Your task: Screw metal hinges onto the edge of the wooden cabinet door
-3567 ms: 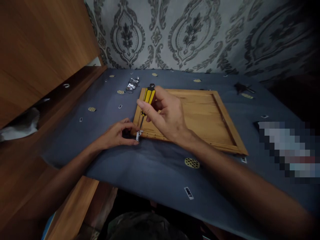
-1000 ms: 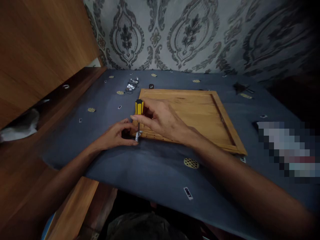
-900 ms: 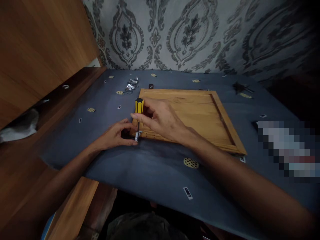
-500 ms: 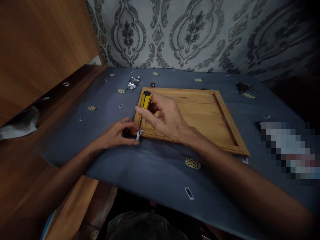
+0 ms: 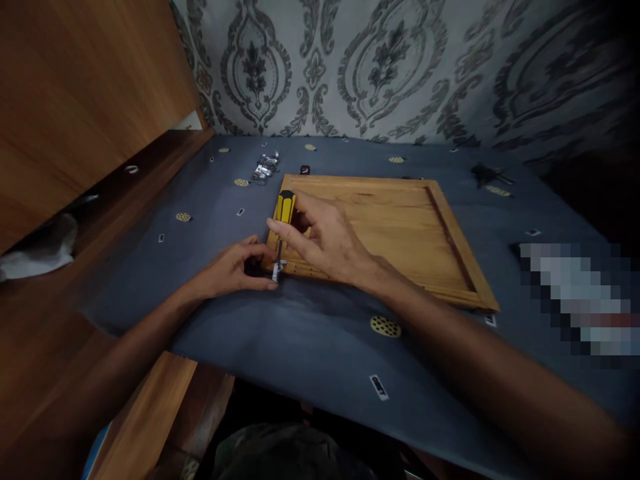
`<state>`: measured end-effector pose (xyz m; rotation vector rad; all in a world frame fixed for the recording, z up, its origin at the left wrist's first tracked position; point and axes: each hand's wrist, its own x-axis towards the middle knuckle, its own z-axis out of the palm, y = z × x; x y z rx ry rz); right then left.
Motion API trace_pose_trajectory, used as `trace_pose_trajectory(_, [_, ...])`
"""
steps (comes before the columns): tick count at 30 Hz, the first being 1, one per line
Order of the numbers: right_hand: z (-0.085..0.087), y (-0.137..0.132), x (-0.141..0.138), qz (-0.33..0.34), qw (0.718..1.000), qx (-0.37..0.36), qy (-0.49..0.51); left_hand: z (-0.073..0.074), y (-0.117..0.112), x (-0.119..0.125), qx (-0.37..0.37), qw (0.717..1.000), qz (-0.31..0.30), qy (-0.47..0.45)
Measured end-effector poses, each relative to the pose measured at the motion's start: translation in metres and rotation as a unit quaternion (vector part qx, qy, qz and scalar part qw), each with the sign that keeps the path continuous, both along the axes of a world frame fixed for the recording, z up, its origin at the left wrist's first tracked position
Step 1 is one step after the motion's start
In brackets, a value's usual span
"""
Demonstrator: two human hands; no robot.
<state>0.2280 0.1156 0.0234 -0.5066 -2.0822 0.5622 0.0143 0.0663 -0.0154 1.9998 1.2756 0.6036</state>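
**Yellow-and-black-handled screwdriver [image 5: 285,208] swung back towards upright above the small silver metal hinge [image 5: 277,271]**

Half a second earlier the screwdriver had leaned more to the right; at this moment its handle stood closer to upright, though some tilt remained. A second earlier it had been straighter still, so the handle had rocked one way and partly back.

The right hand [image 5: 333,240] had sunk a little with it. Its thumb and fingers were closed around the yellow handle, with the thin metal shaft running down to the hinge. Whether the tip sat in a screw was too small to tell.

The left hand [image 5: 233,267] had scarcely moved. Its thumb and fingers were nearly closed, curled in a pinch about the hinge, steadying it at the near left corner of the flat, honey-brown wooden panel with a raised frame [image 5: 410,220].

The panel lay flat on the table [image 5: 310,347], under its blue-grey patterned cloth, and kept its place. More silver metal hinges [image 5: 265,168] lay heaped at the far left, apart from the panel. The changing tilt suggested repeated small turns at the hinge, judged unfinished while both hands remained on it.
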Motion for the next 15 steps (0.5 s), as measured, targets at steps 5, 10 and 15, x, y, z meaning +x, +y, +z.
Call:
trace_pose_trajectory(5, [-0.0002,0.0024,0.0001,0.005,1.0,0.0,-0.009,0.0013,-0.0002,0.0007,-0.002,1.0,-0.004,-0.01])
trace_pose_trajectory(10, [0.002,0.0018,0.0007,0.008,0.999,-0.02,-0.025,0.0012,-0.0005,0.0011,-0.008,1.0,0.001,-0.001])
trace_pose_trajectory(15, [0.0077,0.0052,0.0054,0.058,0.992,-0.093,-0.061,-0.0005,0.0002,-0.0001,-0.001,1.0,0.006,0.011])
